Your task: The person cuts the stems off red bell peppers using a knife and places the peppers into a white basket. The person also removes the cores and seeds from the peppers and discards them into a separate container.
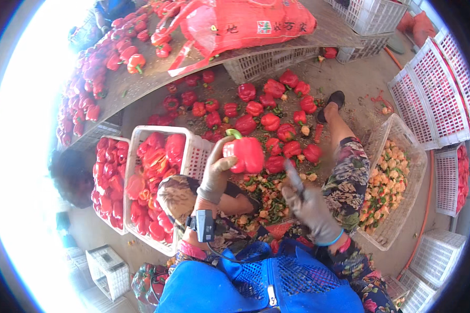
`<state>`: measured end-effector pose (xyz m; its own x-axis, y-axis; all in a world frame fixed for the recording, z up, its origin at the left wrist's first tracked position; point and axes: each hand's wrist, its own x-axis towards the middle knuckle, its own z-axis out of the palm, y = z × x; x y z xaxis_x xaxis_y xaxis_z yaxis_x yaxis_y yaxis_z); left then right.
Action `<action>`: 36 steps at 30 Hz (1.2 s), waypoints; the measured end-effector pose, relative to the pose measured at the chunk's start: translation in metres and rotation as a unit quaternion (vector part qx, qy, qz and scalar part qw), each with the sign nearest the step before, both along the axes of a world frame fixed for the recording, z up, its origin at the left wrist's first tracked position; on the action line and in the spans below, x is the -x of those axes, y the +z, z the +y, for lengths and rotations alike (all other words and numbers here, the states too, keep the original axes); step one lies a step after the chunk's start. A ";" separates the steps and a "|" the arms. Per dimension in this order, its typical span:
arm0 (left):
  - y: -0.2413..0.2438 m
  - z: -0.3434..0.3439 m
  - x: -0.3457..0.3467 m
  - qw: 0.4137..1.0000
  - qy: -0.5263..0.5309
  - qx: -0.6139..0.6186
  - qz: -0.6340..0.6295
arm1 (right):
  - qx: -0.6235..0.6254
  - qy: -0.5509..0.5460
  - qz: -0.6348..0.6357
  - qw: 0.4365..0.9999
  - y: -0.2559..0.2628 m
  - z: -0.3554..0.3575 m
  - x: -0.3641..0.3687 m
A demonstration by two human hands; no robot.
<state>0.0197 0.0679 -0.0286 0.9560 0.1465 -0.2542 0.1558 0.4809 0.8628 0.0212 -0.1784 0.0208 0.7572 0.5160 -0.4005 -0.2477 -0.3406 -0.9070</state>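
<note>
My gloved left hand (pixel 216 172) grips a whole red bell pepper (pixel 247 154) with its green stem pointing up. A few inches to the right, my gloved right hand (pixel 313 211) is closed around a short knife (pixel 293 176), blurred by motion, its blade apart from the pepper. Below and between the hands, a heap of cut pepper cores (pixel 264 199) with pale seeds and green stems lies on the floor. Beyond them, many red bell peppers (pixel 254 108) are scattered on the ground.
At my left stands a white plastic crate (pixel 188 150) of red peppers, a second crate beside it. A crate (pixel 419 187) of cores sits by my right leg. Ahead, a low table (pixel 141 88) bears peppers and a red woven sack (pixel 254 23). A person's arm (pixel 100 17) shows beyond it.
</note>
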 end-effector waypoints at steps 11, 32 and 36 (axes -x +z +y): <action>0.062 -0.034 0.077 0.970 0.115 -0.211 -0.024 | -0.119 0.018 -0.251 0.960 -0.006 0.073 0.005; 0.074 0.138 0.199 0.842 0.509 0.090 -0.153 | -0.356 0.138 0.199 0.903 0.034 0.224 -0.006; 0.059 0.179 0.277 0.862 0.486 0.081 -0.120 | -0.041 0.257 -0.149 0.954 0.038 0.313 0.036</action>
